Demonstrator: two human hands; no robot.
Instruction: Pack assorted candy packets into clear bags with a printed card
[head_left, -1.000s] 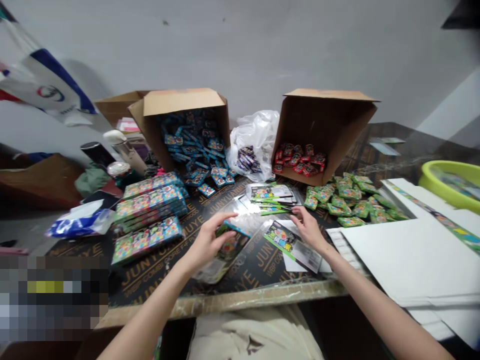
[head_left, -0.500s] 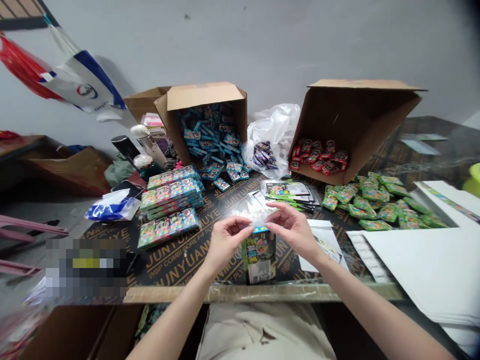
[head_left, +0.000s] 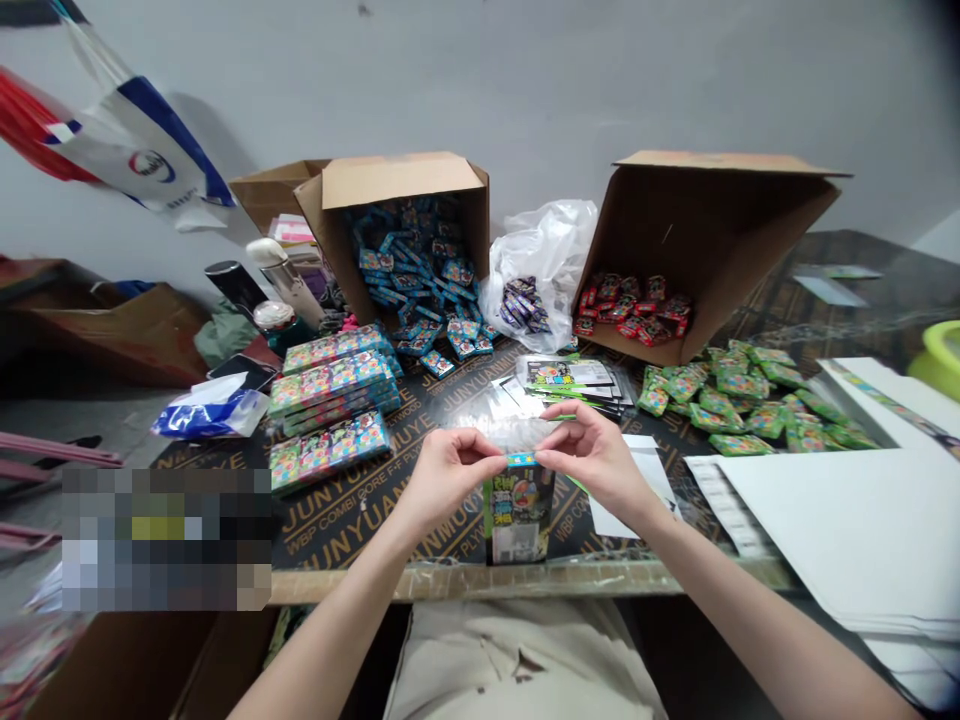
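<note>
A small clear bag holding a green and blue printed packet (head_left: 517, 510) hangs upright above the table's near edge. My left hand (head_left: 447, 474) pinches its top left corner and my right hand (head_left: 592, 455) pinches its top right corner. Just beyond my hands lies a stack of flat printed bags (head_left: 574, 380). Behind that stack, a tipped cardboard box (head_left: 405, 195) spills blue packets (head_left: 424, 290), and a second tipped box (head_left: 705, 220) holds red packets (head_left: 630, 310).
Loose green packets (head_left: 742, 400) lie at the right, stacked colourful boxes (head_left: 334, 390) at the left. A white plastic bag (head_left: 536, 265) with purple packets sits between the cartons. White sheets (head_left: 840, 520) cover the near right. Bottles (head_left: 289, 280) stand at the far left.
One second ago my hands rested on packets lying flat on the table. They have since lifted one bagged packet upright and now pinch its top together.
</note>
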